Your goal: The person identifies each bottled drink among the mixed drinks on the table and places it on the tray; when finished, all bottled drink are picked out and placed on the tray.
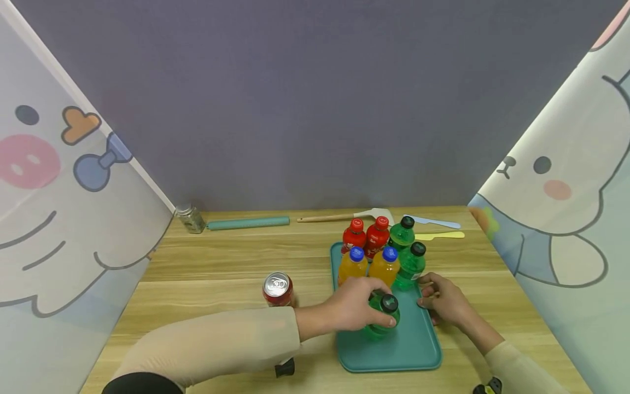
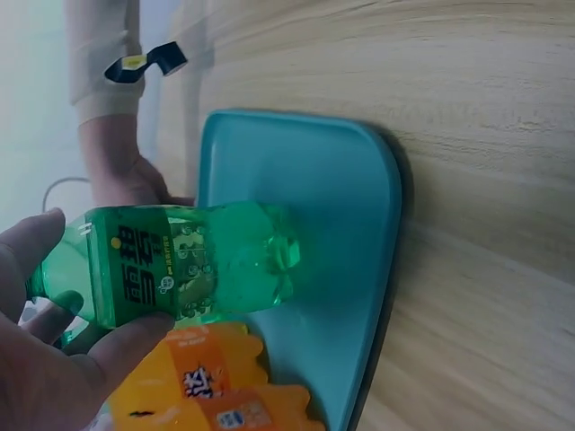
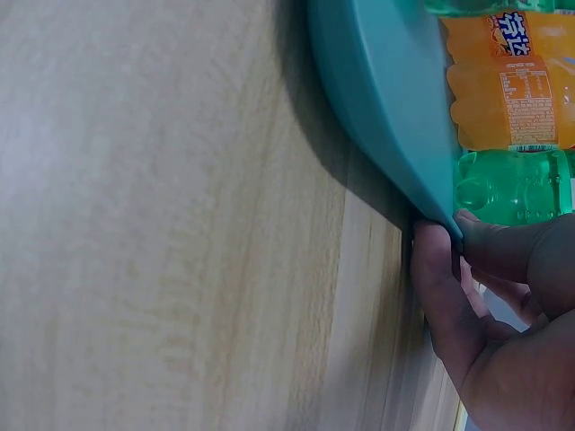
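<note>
In the head view my left hand (image 1: 354, 306) grips a green soda bottle (image 1: 390, 306) by its upper part, over the front half of the teal tray (image 1: 389, 358). The left wrist view shows this bottle (image 2: 189, 265) upright beside the orange soda bottles (image 2: 207, 377); whether its base touches the tray, I cannot tell. My right hand (image 1: 445, 301) pinches the tray's right rim between thumb and fingers, clearly seen in the right wrist view. Farther back on the tray stand two red-capped bottles (image 1: 377, 235), two blue-capped orange ones and two more green bottles (image 1: 411, 262).
Left of the tray stands a red drink can (image 1: 278, 290). A small black object (image 1: 284, 368) shows partly under my left forearm. Along the back lie a glass jar (image 1: 191, 219), a teal rod (image 1: 248, 223), a spatula (image 1: 344, 216), and blue (image 1: 433, 221) and yellow knives (image 1: 439, 236).
</note>
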Available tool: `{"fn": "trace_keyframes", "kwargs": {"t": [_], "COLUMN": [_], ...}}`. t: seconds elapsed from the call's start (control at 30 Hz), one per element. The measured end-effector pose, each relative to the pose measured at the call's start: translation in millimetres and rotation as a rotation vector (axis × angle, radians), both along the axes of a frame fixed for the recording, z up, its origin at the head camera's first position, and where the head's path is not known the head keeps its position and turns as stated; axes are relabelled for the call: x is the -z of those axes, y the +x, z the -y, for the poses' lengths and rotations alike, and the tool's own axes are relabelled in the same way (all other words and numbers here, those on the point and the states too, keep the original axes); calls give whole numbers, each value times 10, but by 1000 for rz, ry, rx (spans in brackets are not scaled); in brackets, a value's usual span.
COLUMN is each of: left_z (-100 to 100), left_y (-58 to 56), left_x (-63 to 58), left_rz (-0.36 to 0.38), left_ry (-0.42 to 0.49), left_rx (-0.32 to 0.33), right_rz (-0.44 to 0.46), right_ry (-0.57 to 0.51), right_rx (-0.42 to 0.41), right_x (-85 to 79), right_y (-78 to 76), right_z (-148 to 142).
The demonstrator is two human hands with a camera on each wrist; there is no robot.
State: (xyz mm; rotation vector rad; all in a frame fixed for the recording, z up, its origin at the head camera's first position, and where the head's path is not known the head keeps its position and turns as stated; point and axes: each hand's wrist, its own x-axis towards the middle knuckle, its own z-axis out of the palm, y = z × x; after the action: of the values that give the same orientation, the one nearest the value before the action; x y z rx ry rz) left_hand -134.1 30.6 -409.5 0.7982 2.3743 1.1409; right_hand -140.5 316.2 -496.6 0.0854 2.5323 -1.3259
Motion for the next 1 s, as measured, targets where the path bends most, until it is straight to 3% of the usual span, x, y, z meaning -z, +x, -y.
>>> {"fn": "trace_keyframes", "kwargs": {"t": [0.33,0.67,0.83,1.0], "left_z": [-56,31,212,624], "left_y": [56,52,116,157], "left_x": [65,35,-74,-226], "left_rz": [54,17,53,33], "left_ry": [-2,-92,-67,-9], "left_rx": [-32,88,99,44], "right_rz": [5,-57,-80,-75], "right_ry": [13,82,103,61], "right_rx": [-2,-59,-127,-169], "right_x": [4,-14,-20,-142], "right_y": [-12,2,36,64], "right_z": [37,5,-113,-205]}}
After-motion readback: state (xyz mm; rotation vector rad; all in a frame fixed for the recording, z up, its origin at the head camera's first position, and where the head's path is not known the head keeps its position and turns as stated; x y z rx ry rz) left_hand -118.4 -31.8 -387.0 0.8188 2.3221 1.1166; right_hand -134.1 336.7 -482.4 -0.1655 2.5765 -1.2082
